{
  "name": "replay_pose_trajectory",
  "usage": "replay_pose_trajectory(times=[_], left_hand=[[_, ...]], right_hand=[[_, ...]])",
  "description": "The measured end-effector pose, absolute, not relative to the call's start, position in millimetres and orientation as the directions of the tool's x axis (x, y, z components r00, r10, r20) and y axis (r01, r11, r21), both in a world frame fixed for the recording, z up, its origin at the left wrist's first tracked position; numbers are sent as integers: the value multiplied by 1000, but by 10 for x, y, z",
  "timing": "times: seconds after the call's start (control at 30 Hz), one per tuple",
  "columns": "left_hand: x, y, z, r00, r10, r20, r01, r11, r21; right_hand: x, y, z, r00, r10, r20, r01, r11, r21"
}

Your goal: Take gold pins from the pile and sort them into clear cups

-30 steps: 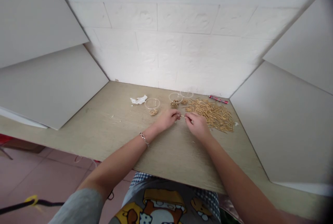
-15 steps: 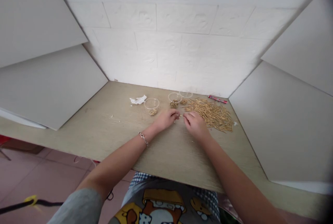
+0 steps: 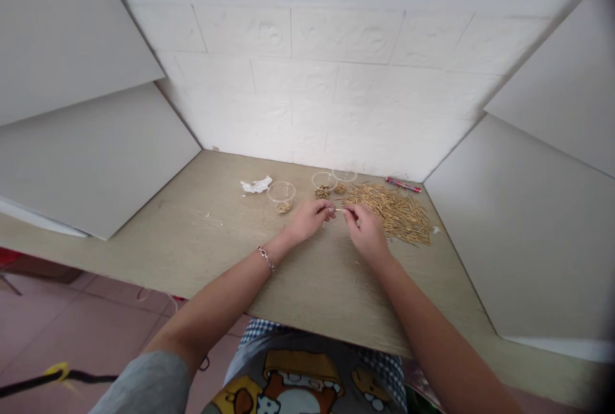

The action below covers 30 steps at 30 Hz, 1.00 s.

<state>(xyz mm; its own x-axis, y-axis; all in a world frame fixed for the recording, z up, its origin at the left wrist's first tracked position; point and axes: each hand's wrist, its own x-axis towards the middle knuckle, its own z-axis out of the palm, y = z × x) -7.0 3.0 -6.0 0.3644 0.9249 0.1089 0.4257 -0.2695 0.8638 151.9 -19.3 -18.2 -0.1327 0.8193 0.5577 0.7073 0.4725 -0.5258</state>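
A thin golden stick [image 3: 339, 210] spans the small gap between my two hands. My left hand [image 3: 310, 220] pinches its left end, and my right hand [image 3: 364, 227] pinches the other end. Beyond my right hand spreads a pile of similar golden sticks [image 3: 396, 212]. Three clear round cups stand behind my hands: one at the left [image 3: 281, 192], one in the middle [image 3: 325, 181] and one at the back [image 3: 344, 173]. Small golden clusters show at the left cup [image 3: 283, 207], at the middle cup [image 3: 322, 191] and beside it [image 3: 340, 188].
Crumpled white tissue [image 3: 256, 184] lies left of the cups. A red tube-like packet [image 3: 403, 184] rests near the wall, behind the pile. Grey panels stand at the left [image 3: 106, 157] and right [image 3: 528, 228] of the wooden table [image 3: 307, 286].
My right hand has shifted slightly right and up, and a little more of the stick shows between my hands. The camera view has moved very slightly.
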Motion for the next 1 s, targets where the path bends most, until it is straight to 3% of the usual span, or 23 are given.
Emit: replay_pose_trajectory(times=[0.17,0.6,1.0], left_hand=[[-57,19,-56,373,922,102,390,-255,885],[-54,15,-59,405,911,72,321,-215,922],[-41,25,-72,404,913,60,325,-205,923]], right_hand=[[1509,-185,-196,-135,838,529,746,437,-502],[1521,-169,-151,-52,860,508,627,424,-654],[1530,-179,-152,-87,812,577,723,450,-524]])
